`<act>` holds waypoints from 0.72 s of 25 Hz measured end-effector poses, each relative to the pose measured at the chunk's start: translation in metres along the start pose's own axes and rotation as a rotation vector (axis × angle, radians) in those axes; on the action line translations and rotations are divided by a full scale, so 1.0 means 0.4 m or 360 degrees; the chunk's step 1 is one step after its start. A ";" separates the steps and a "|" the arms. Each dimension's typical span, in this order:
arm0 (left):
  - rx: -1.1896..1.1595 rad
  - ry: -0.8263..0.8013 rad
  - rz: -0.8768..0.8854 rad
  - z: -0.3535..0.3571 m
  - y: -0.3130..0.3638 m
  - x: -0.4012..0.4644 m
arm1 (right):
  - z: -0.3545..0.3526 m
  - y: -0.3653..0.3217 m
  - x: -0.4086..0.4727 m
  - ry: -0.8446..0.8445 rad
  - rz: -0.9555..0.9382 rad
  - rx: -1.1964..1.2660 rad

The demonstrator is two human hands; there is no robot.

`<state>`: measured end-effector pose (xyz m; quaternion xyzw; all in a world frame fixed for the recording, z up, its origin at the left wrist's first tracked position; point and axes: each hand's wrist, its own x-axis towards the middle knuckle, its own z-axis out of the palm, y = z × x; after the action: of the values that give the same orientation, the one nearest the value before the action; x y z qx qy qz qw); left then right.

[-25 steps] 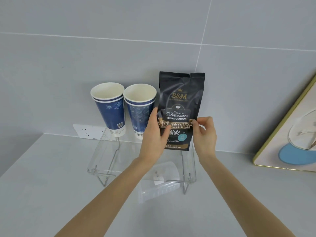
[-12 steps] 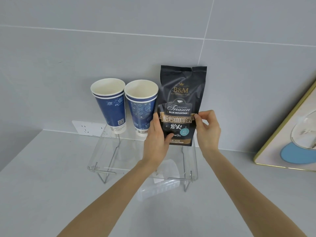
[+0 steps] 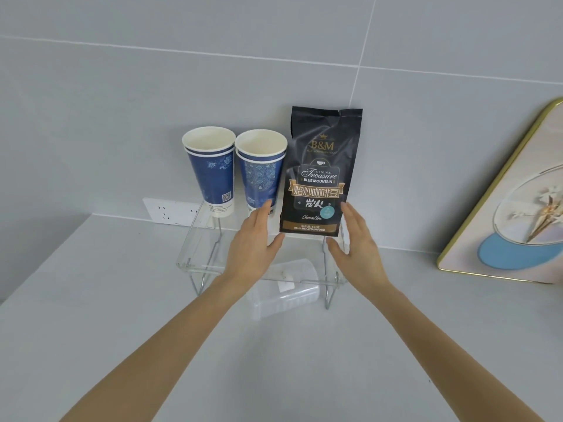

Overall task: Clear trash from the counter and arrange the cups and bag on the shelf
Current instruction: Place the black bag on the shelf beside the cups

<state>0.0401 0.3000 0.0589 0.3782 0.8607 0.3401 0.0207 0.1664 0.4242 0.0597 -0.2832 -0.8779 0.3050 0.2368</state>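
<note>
A black coffee bag (image 3: 320, 175) stands upright on the right end of a clear acrylic shelf (image 3: 195, 239), leaning against the grey wall. Left of it stand two stacks of blue paper cups (image 3: 210, 172) (image 3: 259, 172), mouths up. My left hand (image 3: 254, 243) is open just left of the bag's lower edge, fingers spread, thumb near its bottom corner. My right hand (image 3: 355, 242) is open at the bag's lower right. Neither hand grips the bag.
A clear plastic container (image 3: 286, 290) lies on the grey counter under the shelf's front. A white wall socket (image 3: 170, 211) sits behind the shelf at left. A gold-framed picture (image 3: 502, 208) leans on the wall at right.
Both hands have let go of the coffee bag and drawn back a little with fingers spread. The bag now stands by itself on the shelf.
</note>
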 end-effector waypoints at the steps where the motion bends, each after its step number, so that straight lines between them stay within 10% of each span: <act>1: 0.0106 0.0001 0.0036 -0.020 -0.006 -0.031 | 0.003 -0.003 -0.027 -0.0059 -0.0071 -0.0073; 9: 0.0336 0.0112 0.0350 -0.057 -0.088 -0.234 | 0.081 0.006 -0.218 -0.0112 -0.0627 -0.0400; 18: 0.0456 -0.0465 -0.0052 0.028 -0.180 -0.281 | 0.195 0.093 -0.245 -0.0345 -0.0560 -0.0921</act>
<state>0.0778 0.1968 -0.0178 0.4086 0.8942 0.1552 0.0968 0.2049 0.3544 -0.0436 -0.1489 -0.9833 0.0265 0.1012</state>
